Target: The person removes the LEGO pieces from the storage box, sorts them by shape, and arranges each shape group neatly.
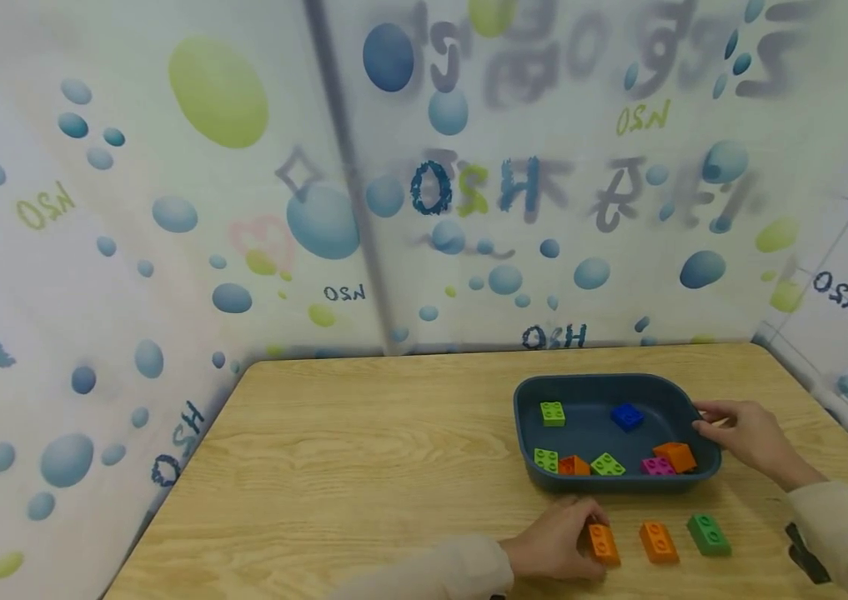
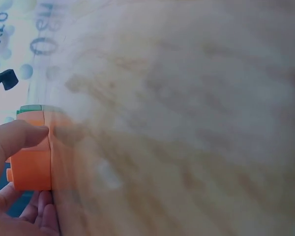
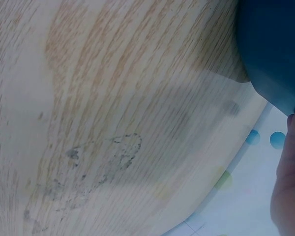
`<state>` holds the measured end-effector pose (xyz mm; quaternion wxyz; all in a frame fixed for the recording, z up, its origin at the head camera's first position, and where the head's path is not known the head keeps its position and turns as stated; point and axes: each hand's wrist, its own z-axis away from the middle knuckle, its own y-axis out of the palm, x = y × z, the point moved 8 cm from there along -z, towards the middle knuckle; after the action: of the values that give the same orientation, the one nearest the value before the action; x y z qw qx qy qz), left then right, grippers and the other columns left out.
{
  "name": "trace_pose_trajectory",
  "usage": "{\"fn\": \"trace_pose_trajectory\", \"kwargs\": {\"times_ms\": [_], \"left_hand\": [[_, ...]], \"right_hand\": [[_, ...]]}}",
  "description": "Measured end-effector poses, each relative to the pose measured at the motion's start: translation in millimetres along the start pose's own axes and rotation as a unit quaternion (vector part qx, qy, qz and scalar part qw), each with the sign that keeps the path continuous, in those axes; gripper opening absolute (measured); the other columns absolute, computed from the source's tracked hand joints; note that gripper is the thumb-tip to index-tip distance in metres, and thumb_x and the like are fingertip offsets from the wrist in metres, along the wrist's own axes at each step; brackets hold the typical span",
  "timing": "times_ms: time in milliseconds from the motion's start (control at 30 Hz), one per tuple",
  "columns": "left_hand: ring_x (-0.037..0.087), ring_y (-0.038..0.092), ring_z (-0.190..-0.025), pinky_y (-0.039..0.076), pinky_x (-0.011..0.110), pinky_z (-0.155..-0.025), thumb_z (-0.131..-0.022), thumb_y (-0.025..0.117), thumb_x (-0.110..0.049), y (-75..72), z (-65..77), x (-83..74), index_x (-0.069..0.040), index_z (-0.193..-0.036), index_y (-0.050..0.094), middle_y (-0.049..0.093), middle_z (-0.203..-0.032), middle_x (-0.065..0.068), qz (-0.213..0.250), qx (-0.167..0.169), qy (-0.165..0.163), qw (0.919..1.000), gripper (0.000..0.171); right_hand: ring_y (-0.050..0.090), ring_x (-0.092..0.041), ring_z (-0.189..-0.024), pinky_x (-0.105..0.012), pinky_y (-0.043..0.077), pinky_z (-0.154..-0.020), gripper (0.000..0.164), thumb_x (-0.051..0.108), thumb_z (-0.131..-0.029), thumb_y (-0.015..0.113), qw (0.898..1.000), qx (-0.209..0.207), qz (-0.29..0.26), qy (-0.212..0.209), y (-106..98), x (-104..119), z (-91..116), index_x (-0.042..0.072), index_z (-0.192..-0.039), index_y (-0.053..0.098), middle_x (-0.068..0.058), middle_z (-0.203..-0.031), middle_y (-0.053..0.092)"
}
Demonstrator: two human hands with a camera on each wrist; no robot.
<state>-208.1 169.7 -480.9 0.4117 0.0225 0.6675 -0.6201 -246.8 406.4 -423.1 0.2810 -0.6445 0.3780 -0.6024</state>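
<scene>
My left hand (image 1: 559,540) is down on the table in front of a dark blue tray (image 1: 619,483). Its thumb and fingers sit on either side of an orange building block (image 1: 604,544) with studs on top. In the left wrist view, fingers flank that orange block (image 2: 32,169) where it stands on the wood. A second orange block (image 1: 659,542) and a green block (image 1: 710,534) stand in a row to its right. At the tray's right end, my right hand (image 1: 750,437) grips the rim with thumb and fingers.
Inside the tray lie several blocks, among them a blue block (image 1: 627,417), a magenta block (image 1: 657,466) and a lime block (image 1: 553,413). The wooden table (image 1: 363,467) reaches back to a patterned curtain (image 1: 469,292). A dark strap (image 1: 806,554) shows by the right sleeve.
</scene>
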Motion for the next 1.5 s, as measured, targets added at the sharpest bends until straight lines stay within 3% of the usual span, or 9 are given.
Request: {"fn": "trace_pose_trajectory", "kwargs": {"times_ms": [667,1067,1500], "left_hand": [[-0.004,0.042,-0.086,0.036,0.012,-0.074,-0.076,0.070,-0.027,4.4,0.4,-0.7,-0.021,-0.109,0.051,0.048,-0.099,-0.016,0.013,0.000,-0.008,0.9999,0.038],[-0.002,0.039,-0.089,0.033,0.013,-0.077,-0.075,0.069,-0.030,0.7,-0.6,-6.0,-0.021,-0.107,0.049,0.046,-0.099,-0.015,-0.017,-0.011,0.006,0.9998,0.038],[-0.002,0.039,-0.089,0.033,0.012,-0.075,-0.076,0.069,-0.030,0.3,-0.6,-6.9,-0.022,-0.108,0.049,0.046,-0.098,-0.015,-0.030,0.005,-0.011,0.9995,0.039]], "right_hand": [[0.055,-0.022,-0.067,-0.025,0.044,-0.049,0.041,0.016,-0.083,0.061,1.000,-0.005,-0.004,-0.009,2.3,-0.5,3.0,-0.015,-0.109,0.053,-0.022,-0.085,0.060],[0.056,-0.020,-0.064,-0.025,0.044,-0.048,0.041,0.017,-0.083,0.061,0.999,-0.017,-0.011,-0.024,-3.0,2.1,-3.1,-0.015,-0.109,0.053,-0.023,-0.085,0.061],[0.056,-0.022,-0.065,-0.024,0.044,-0.049,0.041,0.015,-0.083,0.062,1.000,-0.009,-0.005,-0.024,-2.3,2.6,-2.2,-0.016,-0.108,0.053,-0.023,-0.084,0.061]]}}
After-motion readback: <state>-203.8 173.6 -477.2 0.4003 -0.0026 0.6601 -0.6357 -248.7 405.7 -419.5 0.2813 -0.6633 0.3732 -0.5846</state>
